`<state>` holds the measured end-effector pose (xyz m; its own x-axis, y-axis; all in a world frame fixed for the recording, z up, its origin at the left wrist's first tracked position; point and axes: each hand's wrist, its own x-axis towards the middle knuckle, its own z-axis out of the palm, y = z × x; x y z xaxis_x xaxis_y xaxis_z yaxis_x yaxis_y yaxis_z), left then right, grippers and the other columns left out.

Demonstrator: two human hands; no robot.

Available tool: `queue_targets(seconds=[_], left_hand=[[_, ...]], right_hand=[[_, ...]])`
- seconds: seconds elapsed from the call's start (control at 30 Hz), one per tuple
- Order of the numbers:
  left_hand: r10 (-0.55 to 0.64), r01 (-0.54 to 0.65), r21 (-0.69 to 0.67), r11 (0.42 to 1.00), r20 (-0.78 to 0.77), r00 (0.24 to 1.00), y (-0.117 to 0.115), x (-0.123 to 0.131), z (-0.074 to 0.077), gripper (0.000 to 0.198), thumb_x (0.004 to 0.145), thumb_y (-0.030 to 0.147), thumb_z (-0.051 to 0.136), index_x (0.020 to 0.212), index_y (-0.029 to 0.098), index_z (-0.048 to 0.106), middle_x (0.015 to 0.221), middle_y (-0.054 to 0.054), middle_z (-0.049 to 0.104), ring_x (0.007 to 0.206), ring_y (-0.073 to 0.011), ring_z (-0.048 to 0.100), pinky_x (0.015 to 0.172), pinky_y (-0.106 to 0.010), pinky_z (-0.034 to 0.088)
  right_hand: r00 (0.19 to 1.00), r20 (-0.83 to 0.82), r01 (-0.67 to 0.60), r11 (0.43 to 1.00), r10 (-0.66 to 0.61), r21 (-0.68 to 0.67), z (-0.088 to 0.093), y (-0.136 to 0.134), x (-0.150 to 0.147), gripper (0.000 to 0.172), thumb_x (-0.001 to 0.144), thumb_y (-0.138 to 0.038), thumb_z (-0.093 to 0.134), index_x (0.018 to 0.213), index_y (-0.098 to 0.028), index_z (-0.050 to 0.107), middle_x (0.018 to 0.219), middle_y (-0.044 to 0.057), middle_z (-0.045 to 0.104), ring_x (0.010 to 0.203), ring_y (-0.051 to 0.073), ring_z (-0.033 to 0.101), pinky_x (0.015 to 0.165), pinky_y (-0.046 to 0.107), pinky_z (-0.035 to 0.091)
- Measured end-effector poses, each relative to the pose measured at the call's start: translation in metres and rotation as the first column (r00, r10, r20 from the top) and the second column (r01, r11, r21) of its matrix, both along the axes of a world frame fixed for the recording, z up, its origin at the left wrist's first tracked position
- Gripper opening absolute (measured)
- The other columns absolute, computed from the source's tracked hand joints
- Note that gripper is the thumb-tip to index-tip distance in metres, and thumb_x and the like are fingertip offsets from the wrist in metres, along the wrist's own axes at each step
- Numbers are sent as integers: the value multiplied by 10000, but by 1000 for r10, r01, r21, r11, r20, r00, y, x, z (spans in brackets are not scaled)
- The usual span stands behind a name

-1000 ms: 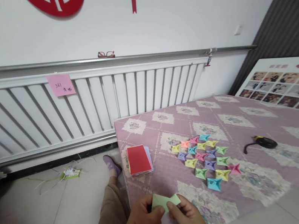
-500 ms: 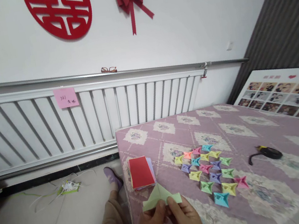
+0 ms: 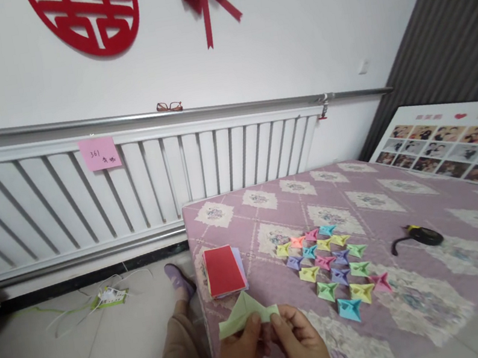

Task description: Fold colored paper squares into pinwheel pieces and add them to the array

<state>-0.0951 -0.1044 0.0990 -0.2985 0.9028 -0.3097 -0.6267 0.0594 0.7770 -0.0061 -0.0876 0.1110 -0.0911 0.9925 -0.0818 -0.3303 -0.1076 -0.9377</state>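
Note:
A pale green sheet of paper point(image 3: 245, 307), folded to a peak with a flat strip along its lower edge, is held between both hands above the near left part of the bed. My left hand point(image 3: 240, 353) pinches its lower middle with the thumb on top. On the strip's right end, my right hand point(image 3: 297, 337) closes thumb and fingers. Just beyond the paper lies a stack of coloured paper point(image 3: 224, 271) with a red sheet uppermost. Several small folded paper boats point(image 3: 339, 276) in yellow, green, blue, purple and pink stand in rows to the right.
A purple patterned cover point(image 3: 268, 217) spreads over the bed. On it, farther right, is a black and yellow tape-measure-like object point(image 3: 422, 235). A white radiator point(image 3: 139, 183) runs behind, with glasses point(image 3: 169, 106) on its pipe. A power strip point(image 3: 111, 297) with cables lies on the floor.
The folded green paper has tilted, its left side lower and its peak shifted left. My right thumb and fingers have moved along the strip's right end. The whole view has shifted slightly.

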Motion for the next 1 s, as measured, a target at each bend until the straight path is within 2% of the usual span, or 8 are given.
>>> queue_targets(seconds=[0.07,0.13,0.2,0.27,0.33,0.47,0.67,1.0], left_hand=[[-15,13,22,1000,106,994,0,1,4,501,488,527,865,727,142,652,638,-19,624,571,-132,550,506,-228,386],[-53,47,37,998,180,982,-2,2,8,512,474,509,882,742,139,651,650,-18,633,569,-126,560,497,-220,387],[-97,87,58,995,204,974,-4,3,11,482,504,479,885,739,130,649,632,-15,629,555,-114,557,494,-212,382],[-134,118,85,989,216,967,-8,4,12,457,539,461,878,743,121,651,621,-16,628,547,-106,553,503,-210,382],[-159,137,104,985,238,958,-11,4,12,437,569,447,870,762,121,654,639,-20,637,558,-107,562,524,-214,393],[-194,162,137,977,269,944,-15,5,9,387,636,418,843,808,126,658,699,-45,662,618,-134,600,568,-231,420],[-236,209,126,970,263,935,-15,3,8,455,681,501,791,865,102,675,773,-110,706,690,-189,645,652,-282,457],[-272,231,165,959,306,912,-19,6,1,433,706,469,790,918,114,658,851,-128,724,752,-221,674,634,-288,441]], right_hand=[[985,115,119,989,-129,89,-3,1,8,339,690,-500,743,817,-203,640,694,9,649,656,180,601,629,279,493],[938,231,197,945,-260,262,-5,1,16,272,715,-453,728,811,-210,651,766,25,658,736,192,613,691,287,502],[882,338,160,882,-330,443,-4,-1,22,178,751,-393,697,781,-220,669,831,40,655,820,203,615,768,300,497],[834,421,86,837,-358,541,-2,-3,24,118,769,-345,676,805,-233,689,893,53,655,881,213,613,811,309,491],[809,459,57,826,-367,560,-1,-5,24,120,780,-324,663,863,-243,696,925,60,658,898,217,616,810,312,496],[812,457,80,846,-362,528,-4,-5,24,141,785,-330,658,888,-241,693,905,56,660,873,214,618,787,302,501],[823,462,73,868,-331,492,-5,-5,28,157,778,-346,677,889,-240,712,892,49,658,837,197,615,772,274,493],[780,520,35,854,-348,518,-5,-8,34,200,784,-407,674,906,-267,750,960,72,669,915,231,636,809,308,516]])
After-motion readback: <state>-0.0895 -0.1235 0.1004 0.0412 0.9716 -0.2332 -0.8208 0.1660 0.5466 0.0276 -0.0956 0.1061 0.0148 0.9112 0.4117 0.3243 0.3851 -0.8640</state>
